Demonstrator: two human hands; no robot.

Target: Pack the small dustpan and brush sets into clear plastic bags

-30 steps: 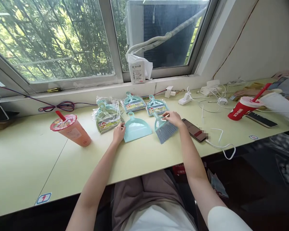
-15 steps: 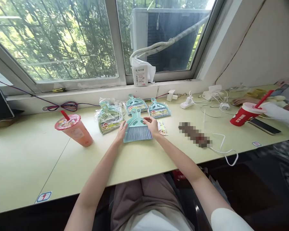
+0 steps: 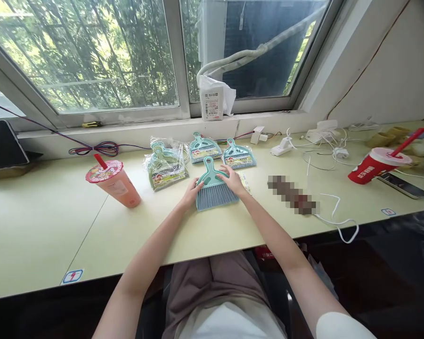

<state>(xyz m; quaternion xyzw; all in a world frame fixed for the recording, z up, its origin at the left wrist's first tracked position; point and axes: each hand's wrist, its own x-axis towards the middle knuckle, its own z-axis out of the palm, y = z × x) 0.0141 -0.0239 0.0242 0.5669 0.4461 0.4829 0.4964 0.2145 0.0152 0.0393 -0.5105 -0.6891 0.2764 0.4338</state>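
Note:
A mint-green hand brush [image 3: 216, 196] with grey-blue bristles lies face up in a matching dustpan [image 3: 199, 208], their handles lined up and pointing to the window. My left hand [image 3: 191, 193] grips the left side of this set, thumb on top. On the upper right edge, my right hand [image 3: 233, 181] holds the set with its fingers over the brush's shoulder. Just behind are more brush and dustpan sets in clear wrapping: a bagged pile [image 3: 165, 165] at left, one set [image 3: 204, 149] in the middle and another [image 3: 239, 154] at right. A printed card [image 3: 245, 182] is partly hidden behind my right hand.
A pink drink cup [image 3: 118, 184] stands at left, a red cup [image 3: 374, 165] beside a phone [image 3: 404, 184] at right. A blurred-out object [image 3: 292, 195] with a white cable lies right of my arm. Power strips and cords [image 3: 323, 134] line the wall.
The brush has shifted so its handle now overlaps the dustpan's; both handles showed side by side before. My view has tilted down and turned slightly left. A person's hands at right have left view.

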